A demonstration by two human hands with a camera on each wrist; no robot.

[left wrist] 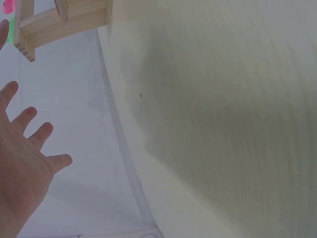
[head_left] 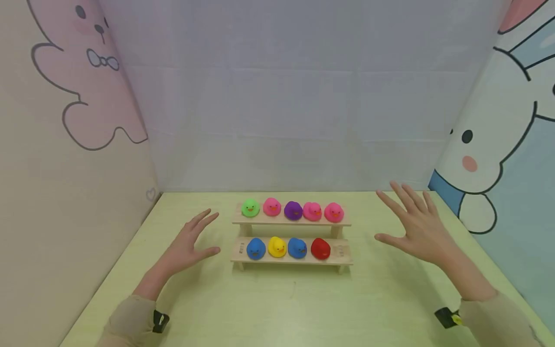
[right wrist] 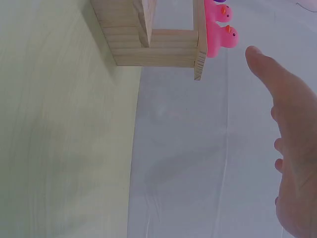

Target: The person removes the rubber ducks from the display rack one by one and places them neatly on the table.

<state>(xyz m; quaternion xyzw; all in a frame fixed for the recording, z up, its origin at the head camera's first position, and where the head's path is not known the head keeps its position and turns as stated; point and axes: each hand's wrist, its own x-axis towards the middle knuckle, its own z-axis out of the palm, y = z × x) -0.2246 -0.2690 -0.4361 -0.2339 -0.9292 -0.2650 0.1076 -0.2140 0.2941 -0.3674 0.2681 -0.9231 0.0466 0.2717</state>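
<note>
A two-step wooden rack point(head_left: 291, 220) stands mid-table with rubber ducks on both steps. On the upper step, a green duck point(head_left: 250, 207) sits at the left end, then a pink one, a purple duck point(head_left: 293, 210) and two more pink ducks point(head_left: 334, 212). Along the lower step are a blue duck point(head_left: 256, 248), a yellow duck point(head_left: 277, 246), a second blue duck point(head_left: 297, 247) and a red duck point(head_left: 321, 248) turned away. My left hand point(head_left: 189, 246) hovers left of the rack, fingers extended, holding nothing. To the right, my right hand point(head_left: 418, 229) is spread wide and holds nothing.
The pale wooden table point(head_left: 286, 308) runs back to a white cloth backdrop point(head_left: 295, 106). Side panels carry a pink bear drawing point(head_left: 93, 82) at left and a white rabbit drawing point(head_left: 477, 144) at right. Black straps show at both sleeves.
</note>
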